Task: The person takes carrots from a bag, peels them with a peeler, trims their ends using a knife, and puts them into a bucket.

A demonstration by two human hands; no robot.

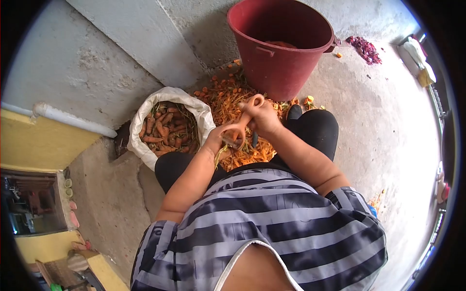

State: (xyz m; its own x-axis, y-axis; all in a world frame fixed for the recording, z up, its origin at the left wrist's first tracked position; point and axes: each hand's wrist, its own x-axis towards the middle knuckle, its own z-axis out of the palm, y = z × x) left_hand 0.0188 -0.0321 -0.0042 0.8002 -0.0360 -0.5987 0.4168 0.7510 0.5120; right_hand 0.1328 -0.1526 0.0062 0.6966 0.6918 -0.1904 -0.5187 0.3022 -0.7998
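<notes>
My right hand [266,118] is closed around an orange peeler [245,118], with a looped end pointing up and a forked head pointing down toward my left hand. My left hand [213,141] is closed on a carrot [234,137], partly hidden by the peeler head; a green stem hangs below the fingers. Under both hands lies a heap of orange carrot peelings [223,104]. Left of my left hand stands a white sack [137,131] with its rim rolled down, full of unpeeled carrots [167,128].
Beyond my hands, a large dark red bucket [281,70] stands by the grey wall [107,53], with something orange inside. Purple-red scraps [365,50] lie on the concrete floor [374,126]. My knees flank the peelings. A white pipe [73,121] runs along the left wall.
</notes>
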